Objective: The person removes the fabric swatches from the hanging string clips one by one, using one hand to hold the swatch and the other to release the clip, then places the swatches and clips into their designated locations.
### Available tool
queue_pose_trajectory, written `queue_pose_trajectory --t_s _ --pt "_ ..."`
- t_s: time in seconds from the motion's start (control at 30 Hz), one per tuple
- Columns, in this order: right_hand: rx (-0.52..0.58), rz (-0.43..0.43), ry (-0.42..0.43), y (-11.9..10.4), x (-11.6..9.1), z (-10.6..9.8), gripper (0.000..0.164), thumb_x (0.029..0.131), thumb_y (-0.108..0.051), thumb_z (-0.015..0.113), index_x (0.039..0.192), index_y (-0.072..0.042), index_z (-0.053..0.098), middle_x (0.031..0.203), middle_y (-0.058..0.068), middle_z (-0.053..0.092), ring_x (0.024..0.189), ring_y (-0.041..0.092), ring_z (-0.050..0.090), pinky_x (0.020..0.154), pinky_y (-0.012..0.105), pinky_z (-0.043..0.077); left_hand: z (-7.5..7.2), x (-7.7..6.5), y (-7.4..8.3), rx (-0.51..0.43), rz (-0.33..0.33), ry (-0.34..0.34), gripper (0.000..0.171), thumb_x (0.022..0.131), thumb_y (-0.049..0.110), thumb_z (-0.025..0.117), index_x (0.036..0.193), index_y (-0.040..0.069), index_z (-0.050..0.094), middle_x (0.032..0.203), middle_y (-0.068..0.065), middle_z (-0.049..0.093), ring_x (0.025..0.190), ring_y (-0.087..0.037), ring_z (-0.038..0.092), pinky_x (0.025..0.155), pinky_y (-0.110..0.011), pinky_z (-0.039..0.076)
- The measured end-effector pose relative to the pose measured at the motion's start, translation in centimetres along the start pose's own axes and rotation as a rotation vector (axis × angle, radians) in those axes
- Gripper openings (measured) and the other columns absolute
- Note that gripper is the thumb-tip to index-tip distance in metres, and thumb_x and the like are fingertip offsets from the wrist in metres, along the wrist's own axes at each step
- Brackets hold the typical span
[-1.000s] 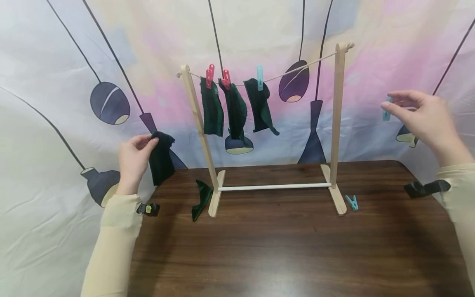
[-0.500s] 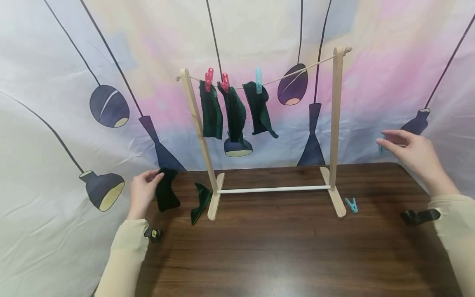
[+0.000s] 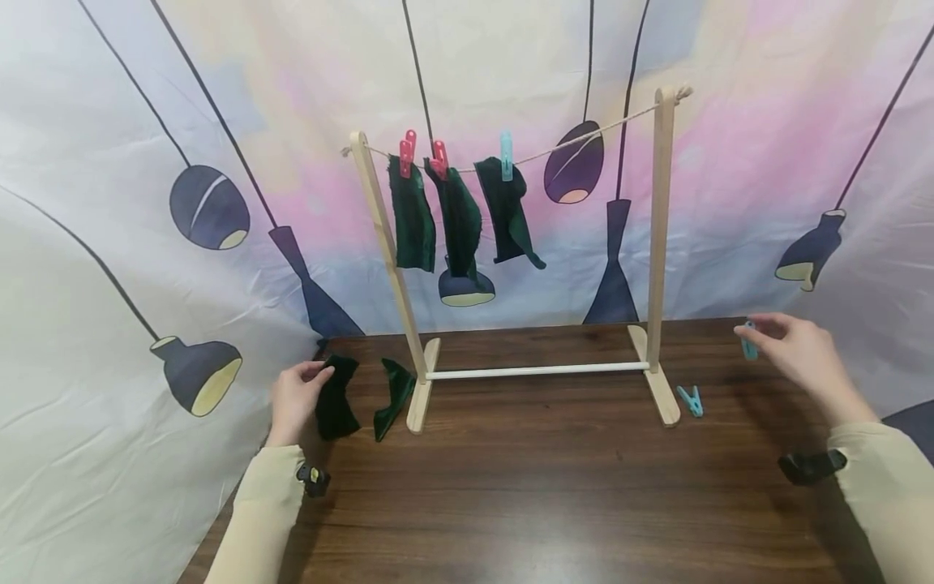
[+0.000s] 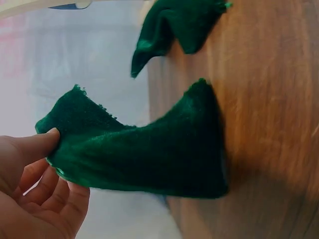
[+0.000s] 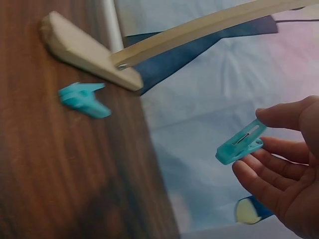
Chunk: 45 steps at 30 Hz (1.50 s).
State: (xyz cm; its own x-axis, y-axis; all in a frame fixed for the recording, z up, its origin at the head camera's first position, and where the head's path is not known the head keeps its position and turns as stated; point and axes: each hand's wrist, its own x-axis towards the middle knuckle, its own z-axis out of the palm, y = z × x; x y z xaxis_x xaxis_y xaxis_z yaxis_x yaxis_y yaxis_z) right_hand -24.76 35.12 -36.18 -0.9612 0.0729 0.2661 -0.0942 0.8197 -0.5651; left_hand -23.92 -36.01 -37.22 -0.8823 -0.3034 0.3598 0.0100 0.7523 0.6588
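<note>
At the left my left hand (image 3: 297, 399) pinches a dark green velvet cloth piece (image 4: 144, 159) by its upper edge, thumb on one face and fingers behind. The cloth's lower end reaches down to the tabletop. Beside it a second green cloth piece (image 3: 395, 397) lies against the rack's left foot. On the right, my right hand (image 3: 795, 357) pinches a light blue clothespin (image 5: 241, 143) by its handle end, above the table. Another blue clothespin (image 3: 691, 401) lies by the rack's right foot.
A wooden drying rack (image 3: 661, 235) with a string line stands at the back of the brown table (image 3: 554, 495). Three green cloths (image 3: 413, 219) hang from it, held by red clothespins (image 3: 439, 159) and a blue clothespin (image 3: 507, 156). A patterned backdrop (image 3: 496, 49) hangs behind.
Both hands have come down toward the table, the left also shifting right with its cloth, the right moving slightly left with its clothespin. The cloth's lower end has reached the tabletop.
</note>
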Motion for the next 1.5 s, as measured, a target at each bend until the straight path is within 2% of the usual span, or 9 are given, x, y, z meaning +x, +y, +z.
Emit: queue_pose_trajectory --t_s 0.07,0.17,0.27,0.43,0.73,0.87,1.0,1.27,1.5 --pt "-0.005 0.008 -0.011 0.4 -0.2 0.6 0.069 0.103 -0.050 0.051 0.135 0.010 0.052 0.125 0.041 0.055 0.112 0.059 0.051 0.086 0.067 0.042 0.6 0.1 -0.1 0.012 -0.007 -0.014 0.034 0.099 0.021 0.067 0.118 -0.008 0.069 0.108 -0.027 0.070 0.101 -0.042 0.065 0.086 -0.049 0.050" --pt "-0.018 0.020 -0.022 1.1 -0.5 1.4 0.069 0.102 -0.050 0.051 0.133 0.012 0.052 0.121 0.040 0.058 0.108 0.058 0.053 0.082 0.065 0.044 1.6 0.3 -0.2 0.016 -0.020 -0.034 0.034 0.098 0.020 0.067 0.117 -0.008 0.069 0.108 -0.028 0.070 0.101 -0.044 0.064 0.088 -0.054 0.049" --pt "-0.020 0.023 -0.050 1.8 -0.6 2.2 0.070 0.103 -0.050 0.051 0.132 0.014 0.052 0.115 0.038 0.062 0.101 0.054 0.058 0.077 0.062 0.046 2.6 0.6 -0.3 0.025 -0.025 -0.061 0.034 0.099 0.020 0.067 0.118 -0.008 0.069 0.109 -0.028 0.070 0.102 -0.045 0.063 0.089 -0.056 0.049" --pt "-0.026 0.023 -0.108 2.8 -0.8 3.3 0.070 0.103 -0.047 0.053 0.130 0.018 0.051 0.100 0.032 0.068 0.081 0.039 0.066 0.070 0.054 0.050 3.8 1.0 -0.5 0.031 -0.029 -0.089 0.033 0.098 0.018 0.067 0.117 -0.009 0.069 0.110 -0.028 0.069 0.100 -0.045 0.064 0.087 -0.056 0.049" --pt "-0.030 0.054 -0.192 3.2 -1.0 5.3 0.066 0.102 -0.041 0.057 0.126 0.021 0.052 0.104 0.035 0.065 0.073 0.028 0.066 0.072 0.054 0.052 5.5 1.4 -1.6 0.020 -0.111 -0.166 0.035 0.099 0.019 0.066 0.119 -0.009 0.068 0.113 -0.028 0.069 0.106 -0.047 0.061 0.088 -0.055 0.049" --pt "-0.047 0.062 -0.216 3.2 -1.0 5.8 0.066 0.101 -0.040 0.058 0.123 0.022 0.053 0.112 0.040 0.061 0.086 0.044 0.066 0.075 0.056 0.052 6.1 1.4 -1.8 0.015 -0.143 -0.198 0.036 0.099 0.019 0.065 0.119 -0.010 0.067 0.120 -0.030 0.065 0.110 -0.049 0.058 0.090 -0.056 0.049" --pt "-0.083 0.065 -0.233 3.1 -0.9 6.2 0.064 0.100 -0.040 0.060 0.119 0.021 0.057 0.117 0.042 0.057 0.104 0.059 0.055 0.082 0.062 0.049 6.6 1.6 -2.1 0.017 -0.164 -0.212 0.034 0.098 0.018 0.066 0.118 -0.010 0.067 0.123 -0.031 0.063 0.110 -0.048 0.058 0.091 -0.056 0.048" --pt "-0.091 0.052 -0.267 2.8 -0.7 6.9 0.062 0.099 -0.040 0.061 0.116 0.019 0.060 0.115 0.039 0.060 0.106 0.059 0.055 0.084 0.063 0.048 7.1 2.0 -2.7 0.037 -0.165 -0.236 0.033 0.098 0.017 0.066 0.113 -0.011 0.068 0.119 -0.032 0.064 0.108 -0.048 0.059 0.089 -0.056 0.049" --pt "-0.085 0.045 -0.246 2.7 -0.8 7.6 0.056 0.096 -0.033 0.065 0.116 0.019 0.058 0.109 0.037 0.062 0.097 0.051 0.059 0.079 0.059 0.049 7.4 2.2 -3.1 0.045 -0.158 -0.259 0.030 0.096 0.016 0.067 0.108 -0.012 0.068 0.114 -0.031 0.065 0.103 -0.047 0.060 0.087 -0.055 0.050"
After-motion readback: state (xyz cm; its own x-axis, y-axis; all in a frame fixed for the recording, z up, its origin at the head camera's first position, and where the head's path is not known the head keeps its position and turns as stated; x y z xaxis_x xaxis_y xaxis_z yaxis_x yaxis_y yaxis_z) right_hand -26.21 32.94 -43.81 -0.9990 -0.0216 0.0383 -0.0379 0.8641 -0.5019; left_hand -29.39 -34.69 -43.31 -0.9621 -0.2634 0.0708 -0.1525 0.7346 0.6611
